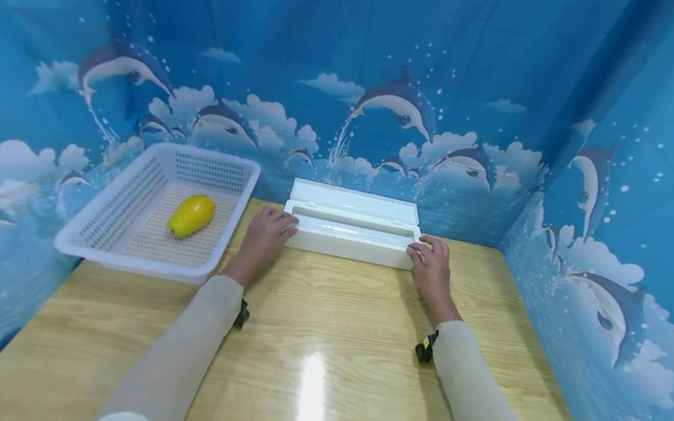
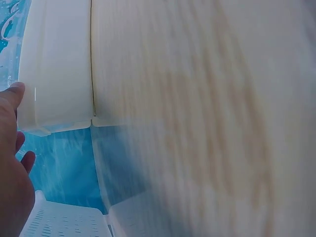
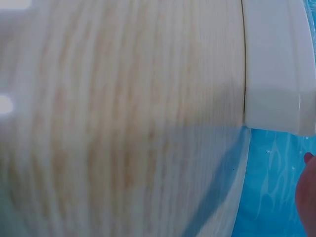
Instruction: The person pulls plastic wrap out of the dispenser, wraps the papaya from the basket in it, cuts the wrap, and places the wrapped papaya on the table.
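A long white plastic wrap dispenser (image 1: pixel 348 246) lies near the table's back edge, its lid (image 1: pixel 356 201) raised against the curtain. A clear, shiny strip runs along its inside; whether it is film or a plastic part is unclear. My left hand (image 1: pixel 265 234) holds the dispenser's left end, a fingertip on its top edge in the left wrist view. My right hand (image 1: pixel 431 269) holds the right end at the front corner. In the right wrist view only a bit of that hand (image 3: pixel 307 197) shows, beside the dispenser's end (image 3: pixel 276 74).
On the left stands a white plastic basket (image 1: pixel 146 264) with a yellow mango (image 1: pixel 191 216) in it. Blue dolphin curtains (image 1: pixel 303 47) hang behind the wooden table (image 1: pixel 328 317) and along its sides. Each wrist carries a small black camera.
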Available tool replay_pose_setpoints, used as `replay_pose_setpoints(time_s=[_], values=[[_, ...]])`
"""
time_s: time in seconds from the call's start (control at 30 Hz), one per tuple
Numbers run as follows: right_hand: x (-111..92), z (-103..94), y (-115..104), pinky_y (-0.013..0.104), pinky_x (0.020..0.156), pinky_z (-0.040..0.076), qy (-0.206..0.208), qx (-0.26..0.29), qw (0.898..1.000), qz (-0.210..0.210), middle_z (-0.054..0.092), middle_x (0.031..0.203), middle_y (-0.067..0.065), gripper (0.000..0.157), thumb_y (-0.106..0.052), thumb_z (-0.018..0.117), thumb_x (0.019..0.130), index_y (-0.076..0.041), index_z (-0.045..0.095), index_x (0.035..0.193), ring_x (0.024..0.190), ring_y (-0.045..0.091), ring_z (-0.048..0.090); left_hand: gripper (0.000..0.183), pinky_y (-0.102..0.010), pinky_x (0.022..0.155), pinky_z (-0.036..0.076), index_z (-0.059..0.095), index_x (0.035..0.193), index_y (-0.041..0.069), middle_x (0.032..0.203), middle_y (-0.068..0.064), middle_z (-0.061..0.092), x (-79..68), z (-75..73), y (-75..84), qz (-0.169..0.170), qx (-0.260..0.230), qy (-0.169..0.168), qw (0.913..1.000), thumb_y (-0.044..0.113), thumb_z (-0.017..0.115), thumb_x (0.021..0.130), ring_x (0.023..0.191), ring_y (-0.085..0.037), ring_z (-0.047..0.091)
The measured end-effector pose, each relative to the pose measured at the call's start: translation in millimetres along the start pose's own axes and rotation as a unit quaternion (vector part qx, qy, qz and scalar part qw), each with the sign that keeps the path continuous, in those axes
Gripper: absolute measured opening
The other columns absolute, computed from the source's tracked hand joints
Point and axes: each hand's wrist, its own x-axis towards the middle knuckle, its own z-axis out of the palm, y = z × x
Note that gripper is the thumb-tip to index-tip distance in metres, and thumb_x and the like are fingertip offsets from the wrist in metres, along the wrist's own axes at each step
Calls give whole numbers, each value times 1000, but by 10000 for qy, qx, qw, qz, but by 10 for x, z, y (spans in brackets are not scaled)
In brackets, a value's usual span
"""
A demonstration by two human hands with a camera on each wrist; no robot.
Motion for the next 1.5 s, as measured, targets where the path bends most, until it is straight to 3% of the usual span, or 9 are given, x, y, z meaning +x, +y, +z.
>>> replay_pose_setpoints(time_s=[0.13,0.5,0.8,1.1,1.5], values=[[15,-23,-9,55,104,43,-14,-58,10000,38,60,129,16,18,-17,67,98,-3,76,104,129,37,46,22,-45,97,48,72,116,11,115,-8,73,12,5,1,-49,74,25,10000,22,66,98,106,-30,60],[66,-28,-13,52,98,48,99,-307,9994,-138,64,123,14,17,-16,66,98,-3,76,106,122,34,52,26,-46,97,49,69,123,14,115,-5,75,58,1,32,-588,177,-54,9981,27,60,102,110,-28,59],[102,-29,-58,51,96,48,38,-378,9993,-75,64,119,14,21,-17,62,101,0,74,107,116,32,53,18,-47,93,51,76,107,12,102,-5,77,93,-3,22,-337,220,351,9986,24,63,100,102,-30,62],[137,-57,-83,51,99,46,105,-390,9991,-84,65,116,15,22,-18,60,102,1,72,104,115,33,54,21,-45,92,52,76,108,11,103,-7,76,162,-45,74,-828,204,41,9963,26,62,101,101,-28,61],[199,-89,-122,53,102,40,64,-218,9997,6,65,114,17,20,-17,60,102,1,69,104,114,36,54,24,-44,87,51,75,112,10,107,-7,76,230,-65,71,-1174,-194,-28,9929,28,61,101,100,-27,59]])
